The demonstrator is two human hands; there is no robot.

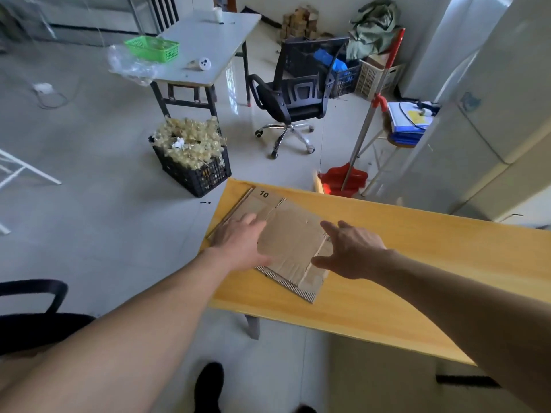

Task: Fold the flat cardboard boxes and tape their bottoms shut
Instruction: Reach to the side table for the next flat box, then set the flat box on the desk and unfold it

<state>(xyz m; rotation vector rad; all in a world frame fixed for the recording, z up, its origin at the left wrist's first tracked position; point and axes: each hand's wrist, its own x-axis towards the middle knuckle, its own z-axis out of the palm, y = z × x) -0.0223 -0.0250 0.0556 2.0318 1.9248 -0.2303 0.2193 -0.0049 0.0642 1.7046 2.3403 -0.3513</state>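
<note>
1. Head view looks down on a flat brown cardboard box [290,234] lying at the left end of a long yellow wooden worktop [417,248], with the number 10 printed on its far flap.
2. More flat cardboard edges show beneath it on the left side.
3. The left hand [238,242] lies palm down on the left part of the cardboard, its fingers [250,219] straight and close together, gripping nothing.
4. The right hand [353,251] is over the cardboard's right edge, fingers [330,227] straight and slightly spread; whether it touches the cardboard cannot be told.
5. On the floor beyond the worktop stand a black plastic crate [198,175] heaped with pale yellowish material, a black mesh office chair [293,99] and a red dustpan [343,180].
6. Farther back, a grey folding table [208,40] carries a green plastic basket [152,48].
</note>
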